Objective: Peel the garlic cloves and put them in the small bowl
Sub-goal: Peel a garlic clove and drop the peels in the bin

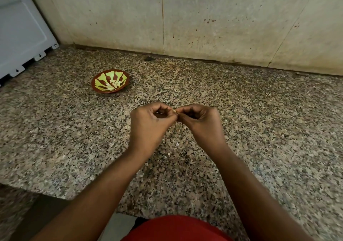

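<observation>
A small garlic clove is pinched between the fingertips of both hands, above the middle of the granite counter. My left hand and my right hand meet at the clove, fingers curled; most of the clove is hidden by them. The small bowl, brown with green-yellow stripes, stands on the counter up and to the left of my hands. Several pale peeled cloves lie inside it.
The speckled granite counter runs back to a stained wall. A grey-white appliance stands at the far left. Small bits of garlic skin lie on the counter below my hands. The counter's front edge steps down at lower left.
</observation>
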